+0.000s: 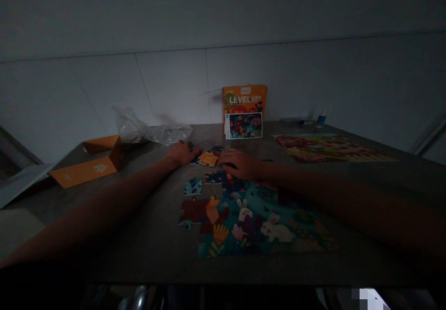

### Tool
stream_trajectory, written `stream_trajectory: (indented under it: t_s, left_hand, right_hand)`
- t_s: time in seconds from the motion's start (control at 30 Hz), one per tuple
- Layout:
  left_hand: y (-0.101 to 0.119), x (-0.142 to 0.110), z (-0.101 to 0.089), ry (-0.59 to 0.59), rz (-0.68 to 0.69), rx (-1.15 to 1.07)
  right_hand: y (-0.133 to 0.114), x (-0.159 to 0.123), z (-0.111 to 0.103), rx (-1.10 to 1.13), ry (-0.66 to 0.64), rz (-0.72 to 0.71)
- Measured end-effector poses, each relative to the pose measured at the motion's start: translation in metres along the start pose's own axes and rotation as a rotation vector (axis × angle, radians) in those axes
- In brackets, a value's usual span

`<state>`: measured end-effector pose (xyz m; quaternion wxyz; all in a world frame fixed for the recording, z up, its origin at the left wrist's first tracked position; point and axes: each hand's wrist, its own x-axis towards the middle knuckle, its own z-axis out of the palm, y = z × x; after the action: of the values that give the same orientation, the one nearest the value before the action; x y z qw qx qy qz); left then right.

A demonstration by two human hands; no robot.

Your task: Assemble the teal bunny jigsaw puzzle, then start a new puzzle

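Observation:
A partly joined jigsaw puzzle (251, 235) with white rabbits and flowers lies on the grey table in front of me. My right hand (240, 163) rests at its far edge, palm down. Its curved fingers reach left toward loose orange and dark puzzle pieces (208, 159), with the thumb apart from them. On the other side of these pieces is my left hand (183, 153), low over the table with its thumb held away from the fingers. Its fingertips are partly hidden. A teal leaf-patterned piece (193, 187) lies left of the joined part. The picture is dim.
An orange "LEVEL UP!" box (245, 98) stands at the back, a picture card (244, 126) leaning against it. At left are an open orange box part (87, 168) and clear plastic bags (130, 126). Another puzzle (331, 147) and a small bottle (321, 120) are at right.

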<state>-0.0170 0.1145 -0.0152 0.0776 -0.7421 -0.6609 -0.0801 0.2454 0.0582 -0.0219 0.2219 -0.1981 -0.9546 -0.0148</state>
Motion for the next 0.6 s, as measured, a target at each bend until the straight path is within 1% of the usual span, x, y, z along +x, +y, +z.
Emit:
stream_trajectory:
  t_s: [0.13, 0.23, 0.43, 0.5, 0.6]
  left_hand:
    - [0.0002, -0.001, 0.001, 0.012, 0.053, -0.03]
    - [0.0007, -0.0026, 0.0015, 0.03, 0.047, -0.047]
    - [0.0007, -0.0036, -0.0013, 0.004, 0.027, -0.078]
    - [0.0006, -0.0035, -0.0022, 0.0, 0.009, -0.099]
    - [-0.0006, -0.0034, -0.0016, 0.009, -0.027, -0.152]
  right_hand:
    - [-0.0006, 0.0, -0.0009, 0.006, -0.007, -0.001]
    - [-0.0004, 0.0, -0.0011, -0.002, -0.002, -0.006]
    - [-0.0005, -0.0003, -0.0011, -0.001, 0.01, -0.016]
    - [-0.0009, -0.0009, -0.0011, 0.001, 0.029, -0.022]
    - [-0.0015, -0.0022, -0.0011, -0.032, 0.101, -0.013]
